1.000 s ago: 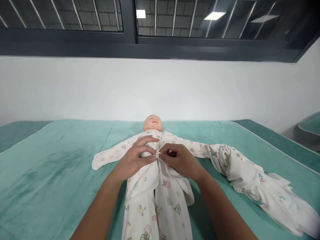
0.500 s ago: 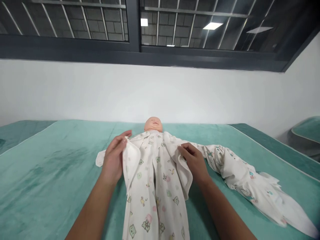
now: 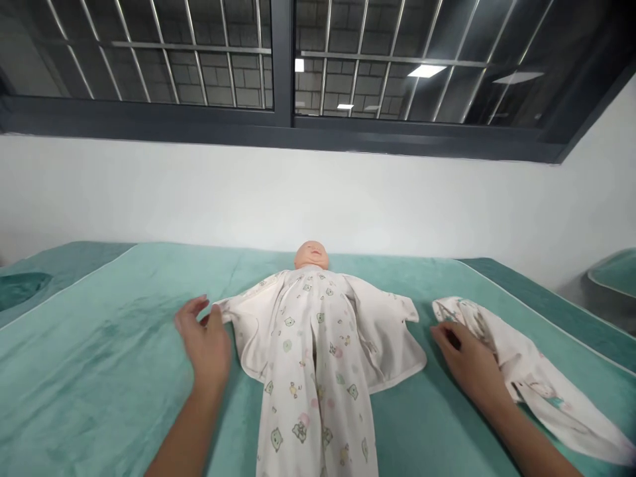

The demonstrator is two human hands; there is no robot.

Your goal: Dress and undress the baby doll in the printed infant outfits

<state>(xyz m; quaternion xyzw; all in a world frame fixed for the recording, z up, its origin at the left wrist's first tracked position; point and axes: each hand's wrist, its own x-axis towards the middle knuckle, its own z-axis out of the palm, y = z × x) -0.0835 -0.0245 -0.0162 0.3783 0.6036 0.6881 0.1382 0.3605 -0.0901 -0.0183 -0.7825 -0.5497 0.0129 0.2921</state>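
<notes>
A doll [image 3: 311, 254] lies on its back, head toward the wall, under a white baby garment [image 3: 318, 358] printed with small animals. Its two front flaps are spread out to the sides. At the left, my left hand [image 3: 206, 341] has curled fingers at the end of the garment's sleeve [image 3: 251, 296]; thumb and fingers seem closed on the cuff, which they partly hide. My right hand [image 3: 470, 361] is apart from the garment, thumb and index fingertips together with nothing visible in them. Just behind that hand lies a second crumpled white printed garment [image 3: 541, 384].
A green padded surface [image 3: 124, 371] with pale seams and darker side borders lies under everything. Behind it rise a white wall [image 3: 248, 192] and a dark-framed window [image 3: 283, 126] with metal bars. Another green padded edge [image 3: 616, 268] shows at the far right.
Both hands have moved outward from the garment's front edges, and the flaps now lie spread wide. The right hand has let go of its flap. The view has tilted up slightly.
</notes>
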